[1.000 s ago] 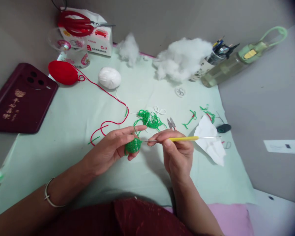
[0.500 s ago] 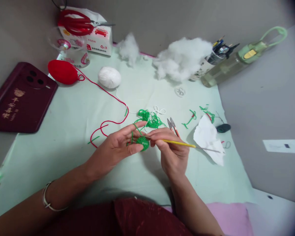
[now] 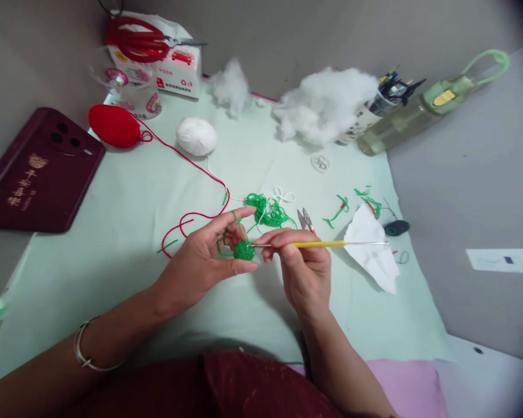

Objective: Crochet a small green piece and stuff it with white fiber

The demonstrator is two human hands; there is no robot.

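Note:
My left hand [image 3: 209,249] pinches a small round green crochet piece [image 3: 244,251], with green yarn running up over its raised index finger. In my right hand [image 3: 303,261] is a yellow-handled crochet hook [image 3: 320,244], held level like a pen. The hook's thin metal tip meets the upper right side of the green piece. Just behind both hands lies a loose tangle of green yarn [image 3: 270,212], crossed by a white strand. Small thread snips [image 3: 305,220] rest beyond my right fingers, their handles partly hidden.
A red yarn ball [image 3: 114,126] and a white yarn ball [image 3: 196,137] sit at back left, near a maroon phone-like tablet [image 3: 41,171]. White stuffing [image 3: 326,104], a green bottle [image 3: 412,116] and a crumpled tissue [image 3: 370,247] are at right. Red scissors [image 3: 139,39] top a tissue pack.
The green piece has shifted slightly left and turned in my left fingers. My right hand has levelled the hook, whose back end has risen and moved a little left.

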